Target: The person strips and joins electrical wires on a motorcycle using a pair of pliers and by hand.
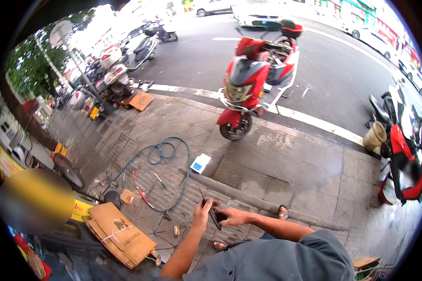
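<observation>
- The left hand (202,209) and the right hand (230,216) are meeting over one small dark object (214,216), a short strip or flat tool by the look of it; what it is exactly is too small to tell.
- The left fingers are curling closed round its upper end, and the right hand is pinching its lower end, so both grips are closed on the same piece, held up in front of the person's chest above the pavement.
- I'd judge the person is working the piece between the two hands, turning or fitting it, rather than picking it up or setting it down.
- As I see it, whatever follows is calling for a firm hold from one hand while the other is doing the fine work, since the piece is small and a slip would drop it onto the wet paving.
- Below the hands, a sandalled foot (282,213) is resting by a long kerb strip.
- Left of the hands, screwdrivers (143,196) and small bits are lying scattered on the slabs, with a green hose (162,152) looping round them and folded cardboard (119,234) nearer the person.
- A small white box (200,163) is lying just beyond the hose.
- Farther out, a red scooter (248,89) is standing parked at the road edge.
</observation>
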### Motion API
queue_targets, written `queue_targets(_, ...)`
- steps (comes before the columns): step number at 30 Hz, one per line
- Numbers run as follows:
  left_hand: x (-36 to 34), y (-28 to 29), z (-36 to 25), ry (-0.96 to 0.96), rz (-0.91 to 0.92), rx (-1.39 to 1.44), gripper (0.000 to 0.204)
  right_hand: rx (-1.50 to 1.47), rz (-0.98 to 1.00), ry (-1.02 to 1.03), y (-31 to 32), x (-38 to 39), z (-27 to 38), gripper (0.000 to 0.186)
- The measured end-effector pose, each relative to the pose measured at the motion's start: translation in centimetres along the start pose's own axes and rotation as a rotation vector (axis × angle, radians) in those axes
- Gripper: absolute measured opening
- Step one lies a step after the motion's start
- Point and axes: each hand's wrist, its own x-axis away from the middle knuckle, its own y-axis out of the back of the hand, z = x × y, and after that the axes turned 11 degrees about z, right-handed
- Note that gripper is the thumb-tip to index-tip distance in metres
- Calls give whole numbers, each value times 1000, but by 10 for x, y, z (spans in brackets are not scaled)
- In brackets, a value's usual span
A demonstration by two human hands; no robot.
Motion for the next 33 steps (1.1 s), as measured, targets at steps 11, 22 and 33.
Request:
queue_targets(11, -196, -397, 94, 141, 345, -170, 31, -292, -902, 13, 197, 344, -52, 54)
queue_targets(22, -387, -457, 146, 254, 726, -1075, 52, -923, -1242, 121, 339, 558, -152, 48)
queue_targets(33, -658, -550, 161, 548, 426, -459, 42, -1102, -1842, -1126, 231, 837, -409, 32)
